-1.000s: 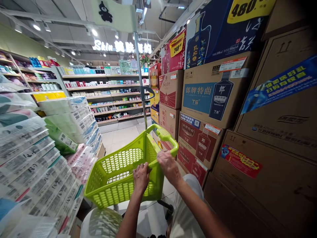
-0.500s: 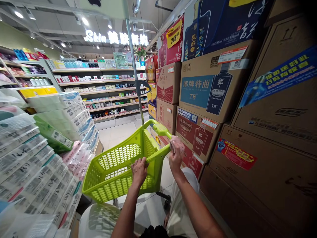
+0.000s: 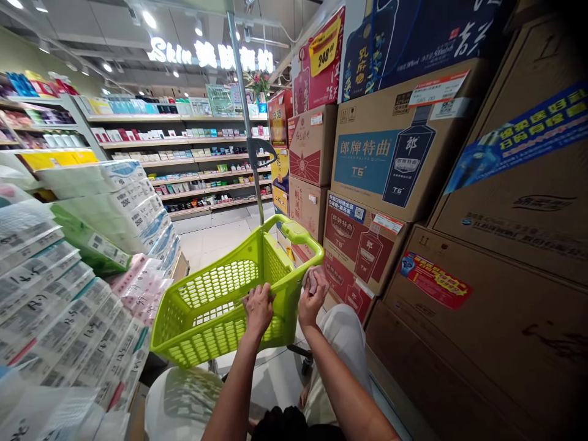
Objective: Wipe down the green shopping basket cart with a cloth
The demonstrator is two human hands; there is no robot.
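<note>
Plastic-wrapped white paper packs (image 3: 50, 306) stand piled at left, labelled sides outward, probably so shoppers can read them. In the middle, on the aisle floor directly before a seated person, stands a lime-green perforated plastic shopping cart (image 3: 215, 337). The left hand (image 3: 258, 308) curls its fingers over the near rim, seemingly steadying the basket. Beside the handle end, the right hand (image 3: 310, 301) closes around a crumpled pinkish cloth (image 3: 316, 280), bunched perhaps for firm grip; whether it touches the plastic cannot be told. Brown cardboard bottle cartons (image 3: 362, 165) rise at right, price tags facing out.
</note>
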